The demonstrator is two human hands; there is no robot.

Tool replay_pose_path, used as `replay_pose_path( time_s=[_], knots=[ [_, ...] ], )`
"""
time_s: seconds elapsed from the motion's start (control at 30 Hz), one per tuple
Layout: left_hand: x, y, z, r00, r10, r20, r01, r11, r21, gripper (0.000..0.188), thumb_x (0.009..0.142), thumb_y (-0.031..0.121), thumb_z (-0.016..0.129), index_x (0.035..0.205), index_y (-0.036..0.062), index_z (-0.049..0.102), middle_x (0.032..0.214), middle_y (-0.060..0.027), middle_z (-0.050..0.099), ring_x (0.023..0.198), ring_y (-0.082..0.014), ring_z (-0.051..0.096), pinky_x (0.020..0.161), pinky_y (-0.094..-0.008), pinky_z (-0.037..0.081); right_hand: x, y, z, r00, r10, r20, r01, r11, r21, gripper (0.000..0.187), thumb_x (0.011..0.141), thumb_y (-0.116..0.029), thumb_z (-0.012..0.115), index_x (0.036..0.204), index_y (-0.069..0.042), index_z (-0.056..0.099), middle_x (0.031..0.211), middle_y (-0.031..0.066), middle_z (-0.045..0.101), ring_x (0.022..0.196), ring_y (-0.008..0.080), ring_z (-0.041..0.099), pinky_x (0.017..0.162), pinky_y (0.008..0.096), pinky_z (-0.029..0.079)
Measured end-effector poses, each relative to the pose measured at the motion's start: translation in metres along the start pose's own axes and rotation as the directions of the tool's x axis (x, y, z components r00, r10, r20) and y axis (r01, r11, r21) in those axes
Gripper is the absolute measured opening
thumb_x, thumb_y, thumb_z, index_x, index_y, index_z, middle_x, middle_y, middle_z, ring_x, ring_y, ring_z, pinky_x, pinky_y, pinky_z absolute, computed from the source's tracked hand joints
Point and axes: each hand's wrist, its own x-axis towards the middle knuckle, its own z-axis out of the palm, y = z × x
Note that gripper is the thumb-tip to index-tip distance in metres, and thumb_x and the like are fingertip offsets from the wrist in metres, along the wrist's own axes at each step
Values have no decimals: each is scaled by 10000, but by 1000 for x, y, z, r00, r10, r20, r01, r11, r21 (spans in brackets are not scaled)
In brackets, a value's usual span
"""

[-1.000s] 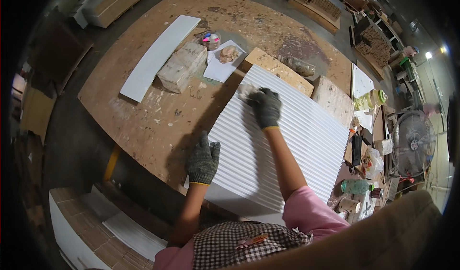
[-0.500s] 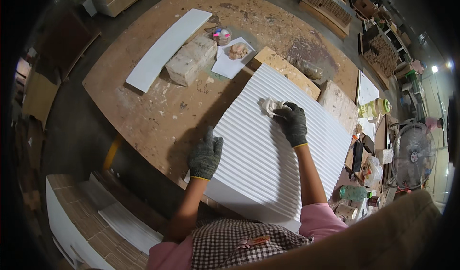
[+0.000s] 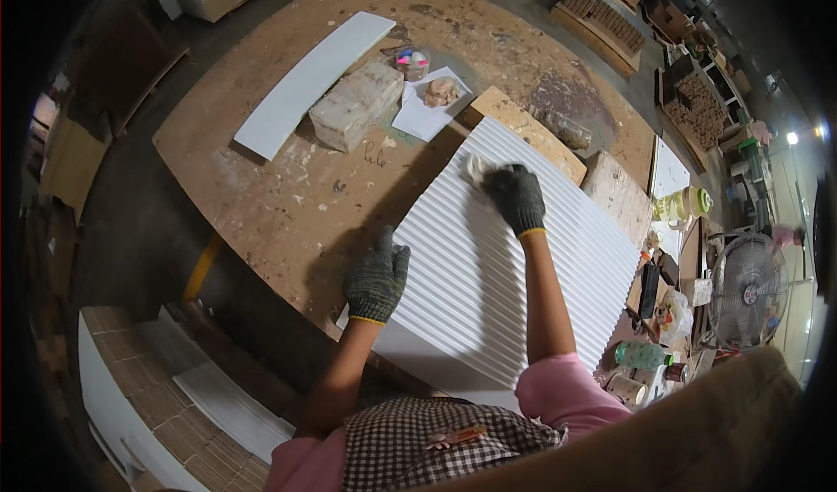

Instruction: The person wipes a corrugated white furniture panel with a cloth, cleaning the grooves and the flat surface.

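A white ridged panel (image 3: 514, 274) lies across the near right part of a worn brown worktable (image 3: 288, 204). My right hand (image 3: 516, 197), in a dark grey knit glove, is closed on a crumpled white cloth (image 3: 475, 169) and presses it on the ridges near the panel's far left side. Motion blurs the cloth a little. My left hand (image 3: 377, 278), gloved the same way, rests at the panel's left edge with its fingers stretched out and holds nothing.
Beyond the panel lie a wooden block (image 3: 527, 134) and a wrapped block (image 3: 615, 191). A white board (image 3: 316, 82), another wrapped block (image 3: 357, 105) and a small tub (image 3: 412, 63) sit farther left. A fan (image 3: 748, 291) and bottles (image 3: 641, 354) stand at right.
My right hand has slid left and slightly away with the cloth across the ridges. My left hand stays at the panel's edge. The view has shifted slightly.
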Motion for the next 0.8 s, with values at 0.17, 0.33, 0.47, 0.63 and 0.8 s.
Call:
replay_pose_path(
  time_s=[0.17, 0.33, 0.47, 0.63, 0.8],
  knots=[
    [0, -2, 20, 994, 46, -97, -42, 998, 44, 596, 1028, 535, 427, 1519, 197, 399, 1063, -196, 711, 845, -395, 707, 707, -527, 566, 0, -35, 17, 911, -120, -394, 107, 993, -55, 113, 742, -241, 823, 850, -232, 787, 942, 60, 707, 863, 326, 642, 762, 439, 505],
    [2, 13, 4, 997, 46, -56, -46, 999, -2, 570, 1037, 502, 402, 1489, 155, 429, 1023, -215, 718, 863, -413, 703, 746, -550, 551, 69, -86, 56, 960, -63, -271, 31, 992, -120, 92, 795, -285, 731, 814, -205, 770, 979, 105, 702, 955, 355, 657, 798, 486, 523],
    [5, -18, 30, 982, 57, -181, -60, 998, -16, 571, 1036, 511, 397, 1497, 175, 426, 1049, -224, 712, 859, -423, 700, 734, -553, 549, 13, -105, 23, 953, -183, -240, 163, 981, -104, 229, 842, -322, 731, 1047, -225, 761, 1112, 101, 684, 1034, 363, 629, 876, 487, 515],
    [6, 2, 18, 994, 44, -104, -43, 999, 19, 573, 1033, 539, 387, 1497, 204, 428, 1056, -222, 710, 849, -410, 705, 723, -542, 553, -150, 82, -16, 878, -52, -476, 31, 998, -52, 363, 945, -271, 653, 1289, -164, 690, 1294, 199, 630, 1215, 404, 570, 1069, 506, 421],
    [6, -3, 19, 993, 45, -105, -40, 998, 43, 562, 1036, 520, 405, 1501, 206, 429, 1099, -221, 692, 919, -413, 686, 774, -541, 538, -306, 232, -110, 791, 339, -510, -423, 904, -55, 291, 930, -159, 648, 1211, -143, 722, 1104, 184, 705, 993, 360, 683, 856, 430, 542]
  ],
)
